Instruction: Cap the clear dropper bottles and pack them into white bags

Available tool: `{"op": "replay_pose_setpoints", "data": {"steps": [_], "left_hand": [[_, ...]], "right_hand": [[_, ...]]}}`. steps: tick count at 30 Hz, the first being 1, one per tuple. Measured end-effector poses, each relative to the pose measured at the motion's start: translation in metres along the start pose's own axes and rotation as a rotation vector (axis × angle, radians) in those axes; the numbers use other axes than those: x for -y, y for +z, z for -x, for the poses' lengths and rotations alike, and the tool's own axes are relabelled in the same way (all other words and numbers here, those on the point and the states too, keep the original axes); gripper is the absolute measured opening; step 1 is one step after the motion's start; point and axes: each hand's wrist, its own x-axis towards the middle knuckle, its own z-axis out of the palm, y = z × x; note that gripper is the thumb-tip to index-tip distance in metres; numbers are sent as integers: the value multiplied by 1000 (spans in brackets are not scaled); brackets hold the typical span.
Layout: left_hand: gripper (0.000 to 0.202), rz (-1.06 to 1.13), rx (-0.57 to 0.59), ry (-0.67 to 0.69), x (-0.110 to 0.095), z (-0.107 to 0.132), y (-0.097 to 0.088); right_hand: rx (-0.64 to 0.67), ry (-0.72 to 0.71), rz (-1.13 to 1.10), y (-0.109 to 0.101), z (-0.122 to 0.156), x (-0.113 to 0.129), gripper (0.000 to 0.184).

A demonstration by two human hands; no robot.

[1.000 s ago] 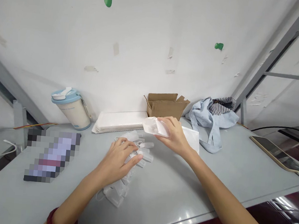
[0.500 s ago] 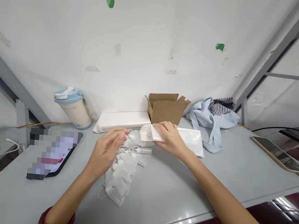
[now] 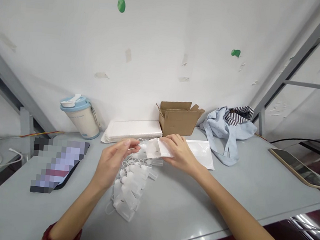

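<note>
My right hand (image 3: 181, 154) is closed around a white bubble mailer (image 3: 202, 153), whose open mouth faces left. The fingertips of my left hand (image 3: 116, 159) are pinched together at that mouth, on a small translucent bottle (image 3: 143, 147) with a thin loop. Much of this bottle is hidden by the fingers and the mailer's edge. Below and between my hands lies a row of similar small translucent bottles (image 3: 131, 183) with white loops, overlapping on the grey table (image 3: 185, 213).
Behind my hands are a stack of white mailers (image 3: 133, 128) and an open cardboard box (image 3: 178, 121). A blue-lidded tumbler (image 3: 79, 116) and a phone (image 3: 59, 170) are at left. On the right lie a light blue cloth bag (image 3: 227, 126) and another phone (image 3: 299, 167).
The mailer's mouth has opened wider and shifted slightly left and down. My left fingers have drawn together at the mouth, with a small bottle now showing beside them.
</note>
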Motion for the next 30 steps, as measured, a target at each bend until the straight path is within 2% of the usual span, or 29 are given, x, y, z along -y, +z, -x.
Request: {"op": "replay_pose_setpoints", "data": {"steps": [4,11,16,18,21,24,27,30], "left_hand": [[33,-139,101,-42,2,1,3],[42,-558,215,162,0,9,11],[52,-681,372,157,0,14,12],[56,-655,345,158,0,13,10],[61,-595,215,173,2,9,3],[54,-605,151,160,5,4,-1],[45,-665,231,123,7,4,1],[42,-764,340,93,8,7,5]], "right_hand": [[-60,-13,-34,-3,1,8,44],[-140,-30,-69,-6,0,18,40],[-156,-48,-41,-1,1,19,42],[-146,-53,-44,0,1,16,41],[-179,-17,-36,-2,0,6,39],[-226,86,1,-8,-2,-9,38],[-260,177,19,-11,-2,-20,37],[-262,208,34,-11,-2,-25,36]]}}
